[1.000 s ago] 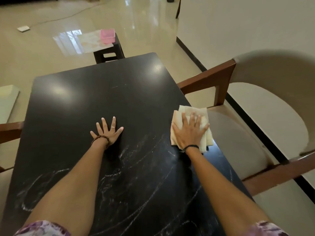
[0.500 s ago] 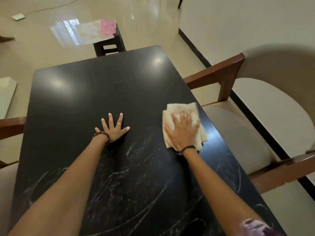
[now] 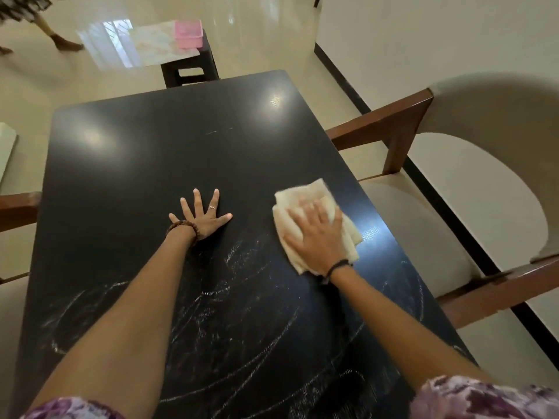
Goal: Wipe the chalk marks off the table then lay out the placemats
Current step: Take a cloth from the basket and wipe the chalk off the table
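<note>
- Head view: black table [image 3: 145, 164] fills the centre; far half glossy, near half streaked with white chalk marks [image 3: 242, 313].
- Left hand [image 3: 201, 217]: flat on the tabletop, palm down, fingers straight and spread; holds nothing. Bead bracelet at the wrist, ring on one finger.
- Right hand [image 3: 316, 240]: palm down on a folded cream cloth [image 3: 305, 196], fingers extended and pressing it onto the table. Hand and cloth are motion-blurred. Dark band at the wrist.
- Cloth lies near the table's right edge, at the far limit of the chalk marks; cloth edges show beyond the fingertips and to either side of the hand.
- Placemats [image 3: 157, 45]: pale patterned sheets on a dark stool [image 3: 189, 72] beyond the far end of the table, a pink box [image 3: 188, 34] resting on them.
- Wooden armchair [image 3: 453, 207] with cream cushions just beside the table's right edge.
- Another person's leg [image 3: 57, 37] on the tiled floor, top left.
</note>
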